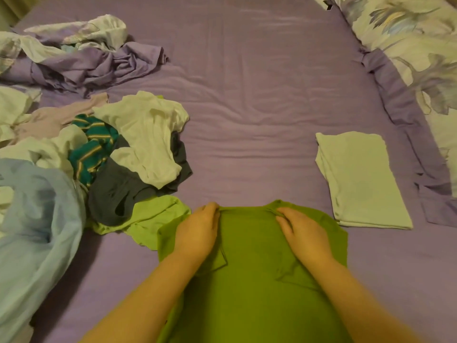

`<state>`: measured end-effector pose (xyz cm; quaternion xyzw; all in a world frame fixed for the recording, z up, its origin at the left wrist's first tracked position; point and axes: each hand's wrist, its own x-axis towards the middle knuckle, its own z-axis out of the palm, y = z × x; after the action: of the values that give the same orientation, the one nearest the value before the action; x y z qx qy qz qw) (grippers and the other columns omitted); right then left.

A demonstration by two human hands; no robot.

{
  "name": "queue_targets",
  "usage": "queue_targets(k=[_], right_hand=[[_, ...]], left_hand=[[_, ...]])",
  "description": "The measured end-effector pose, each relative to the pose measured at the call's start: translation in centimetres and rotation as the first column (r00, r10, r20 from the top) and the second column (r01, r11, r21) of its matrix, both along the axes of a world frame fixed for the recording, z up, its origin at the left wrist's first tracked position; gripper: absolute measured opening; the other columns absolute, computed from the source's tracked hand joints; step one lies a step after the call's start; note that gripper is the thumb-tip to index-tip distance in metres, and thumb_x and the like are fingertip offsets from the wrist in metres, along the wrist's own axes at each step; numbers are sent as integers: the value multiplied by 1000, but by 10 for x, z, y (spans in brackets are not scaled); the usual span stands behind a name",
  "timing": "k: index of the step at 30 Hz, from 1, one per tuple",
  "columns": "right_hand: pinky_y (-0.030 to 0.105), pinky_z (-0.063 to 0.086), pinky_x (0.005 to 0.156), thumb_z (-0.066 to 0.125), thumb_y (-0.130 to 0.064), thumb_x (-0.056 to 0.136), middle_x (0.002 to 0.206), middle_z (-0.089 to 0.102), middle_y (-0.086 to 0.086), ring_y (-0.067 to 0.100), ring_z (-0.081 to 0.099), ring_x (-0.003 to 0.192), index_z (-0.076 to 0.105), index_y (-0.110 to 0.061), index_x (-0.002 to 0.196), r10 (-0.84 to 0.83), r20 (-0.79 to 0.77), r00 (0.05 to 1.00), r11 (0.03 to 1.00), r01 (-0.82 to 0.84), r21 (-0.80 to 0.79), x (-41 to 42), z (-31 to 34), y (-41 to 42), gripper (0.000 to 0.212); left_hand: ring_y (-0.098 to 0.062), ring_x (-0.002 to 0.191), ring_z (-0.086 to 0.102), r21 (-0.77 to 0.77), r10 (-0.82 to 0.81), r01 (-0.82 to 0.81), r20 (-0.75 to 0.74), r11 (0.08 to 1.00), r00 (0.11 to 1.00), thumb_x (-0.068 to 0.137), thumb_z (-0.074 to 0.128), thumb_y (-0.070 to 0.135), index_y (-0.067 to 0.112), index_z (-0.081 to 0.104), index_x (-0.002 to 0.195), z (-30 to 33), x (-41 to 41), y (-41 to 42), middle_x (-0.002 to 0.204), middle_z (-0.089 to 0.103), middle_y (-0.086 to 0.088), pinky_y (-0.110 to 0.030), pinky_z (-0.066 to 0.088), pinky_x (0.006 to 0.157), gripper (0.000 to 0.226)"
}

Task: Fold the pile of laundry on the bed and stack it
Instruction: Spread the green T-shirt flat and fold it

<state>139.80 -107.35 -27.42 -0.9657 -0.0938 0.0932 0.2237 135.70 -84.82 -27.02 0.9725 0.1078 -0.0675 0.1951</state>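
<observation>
Here, left hand and right hand both pinched shut on the top edge of the green shirt spread on the bed, folded white garment just right of the right hand, unfolded laundry pile left of the left.

Purple fitted sheet covers the bed, lightly wrinkled across the middle. Floral pillow, white with grey-blue and yellow leaf print, lies along the right edge at upper right. Its purple border flap rests on the sheet. A strip of curtain, upper left corner.
</observation>
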Motion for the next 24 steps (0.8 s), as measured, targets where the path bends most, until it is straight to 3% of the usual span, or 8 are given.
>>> queue_targets(k=[3, 6, 9, 11, 14, 18, 21, 24], right_hand=[[31, 37, 100, 46, -32, 99, 138, 51, 2, 22, 46, 126, 47, -20, 138, 29, -68, 997, 1000, -30, -9, 10, -19, 8, 41], [35, 35, 105, 54, -28, 95, 138, 49, 5, 25, 44, 126, 45, -16, 139, 58, -48, 997, 997, -60, -45, -10, -29, 5, 47], [45, 47, 94, 78, -21, 76, 131, 56, 12, 33, 54, 120, 61, -10, 123, 104, 63, 993, 990, -98, -98, -47, -27, -5, 51], [48, 48, 90, 86, -25, 64, 131, 56, 14, 35, 54, 121, 67, -11, 113, 170, 110, 979, 976, -153, -155, -66, -28, -17, 54], [51, 47, 92, 87, -34, 61, 130, 57, 15, 35, 52, 124, 70, -13, 105, 218, 90, 972, 965, -201, -169, -75, -28, -36, 52], [40, 56, 75, 90, -16, 60, 104, 71, 9, 29, 68, 98, 75, -14, 85, 236, 159, 959, 969, -220, -115, -65, -30, -49, 29], [32, 50, 77, 68, -12, 87, 100, 70, 4, 22, 64, 91, 71, -10, 100, -103, 51, 993, 982, 94, 165, -53, -27, -59, 14], [30, 46, 74, 52, -27, 96, 100, 69, 2, 17, 61, 89, 65, -14, 115, -470, -113, 875, 818, 480, 316, -38, -22, -79, 26]], left_hand=[[-30, 104, 57, 155, -49, 49, -3, 987, 999, 99, 43, 29, 21, 51, 129, -12, 12, -2, 121, 57, -5, -37, 46, 78, 32], [-36, 98, 62, 221, -209, 176, 132, 959, 969, 77, 67, 11, 10, 66, 111, -19, -3, -14, 110, 64, -14, -43, 51, 79, 34], [-30, 106, 64, 232, -469, 430, 146, 872, 871, 75, 47, 17, 16, 71, 102, -21, -31, -33, 109, 67, -8, -46, 51, 91, 37], [-23, 110, 64, 230, -590, 566, 42, 791, 807, 72, 56, 26, 22, 74, 100, -24, -45, -45, 112, 69, -2, -45, 51, 94, 33], [-19, 111, 64, 216, -620, 638, -153, 739, 770, 51, 82, 33, 24, 76, 98, -23, -58, -63, 113, 70, 0, -44, 52, 92, 48], [-24, 115, 61, 188, -566, 586, -153, 788, 810, 49, 82, 26, 22, 74, 105, -24, -62, -79, 119, 68, -5, -48, 50, 93, 56], [-26, 114, 62, 187, -534, 551, -133, 813, 835, 55, 86, 28, 22, 74, 104, -25, -54, -88, 118, 68, -5, -51, 51, 91, 51], [-26, 117, 60, 166, -522, 524, -58, 836, 851, 74, 78, 37, 24, 72, 110, -25, -43, -104, 123, 65, -4, -53, 50, 92, 39]])
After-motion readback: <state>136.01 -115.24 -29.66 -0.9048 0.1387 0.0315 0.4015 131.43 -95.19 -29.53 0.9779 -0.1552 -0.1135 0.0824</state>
